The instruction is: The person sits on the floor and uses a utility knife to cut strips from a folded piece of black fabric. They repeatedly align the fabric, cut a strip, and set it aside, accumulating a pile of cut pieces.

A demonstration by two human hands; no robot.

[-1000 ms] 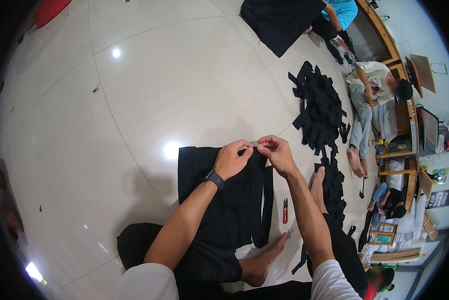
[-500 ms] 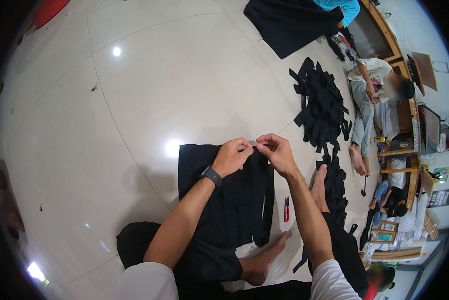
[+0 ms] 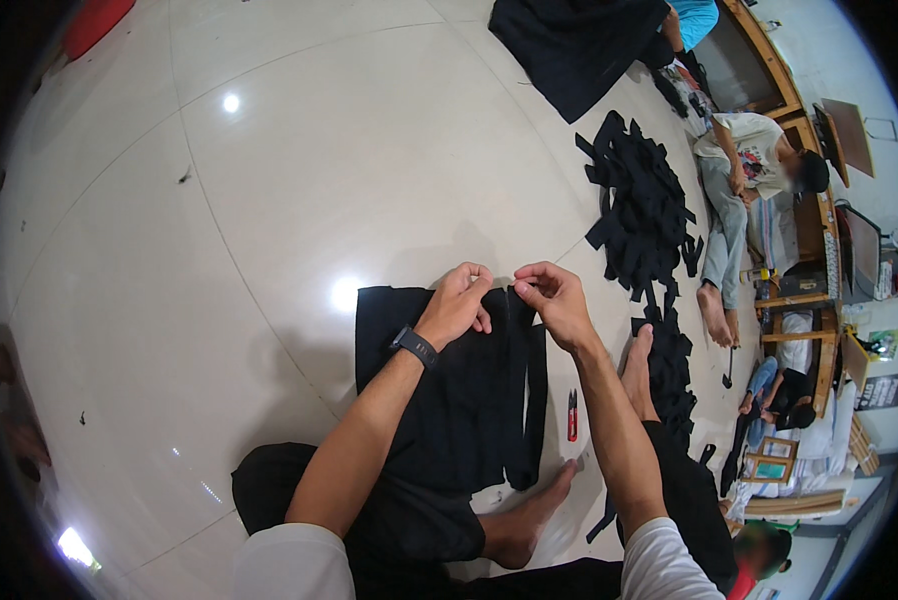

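Observation:
A black cloth panel (image 3: 429, 390) lies spread on the floor in front of me, partly over my leg. Along its right side runs a long black cloth strip (image 3: 533, 400), with a narrow gap beside it lower down. Over the panel's top edge is my left hand (image 3: 457, 305), a dark watch on its wrist. Its thumb and forefinger are pinched together; anything between them is too small to make out. My right hand (image 3: 554, 303) pinches at the strip's top end with thumb and forefinger. Red-handled thread snips (image 3: 572, 418) lie by my right forearm.
A heap of black cloth strips (image 3: 639, 205) stretches along the floor on the right, past my bare foot (image 3: 640, 375). Farther off, a person (image 3: 744, 190) sits against wooden furniture. Another, at the top, has a large black cloth (image 3: 579, 50). Bits of lint dot the tiles.
My left hand has shifted slightly up and left, away from the right hand, and its lower fingers have uncurled a little. My right hand stays at the strip's top end.

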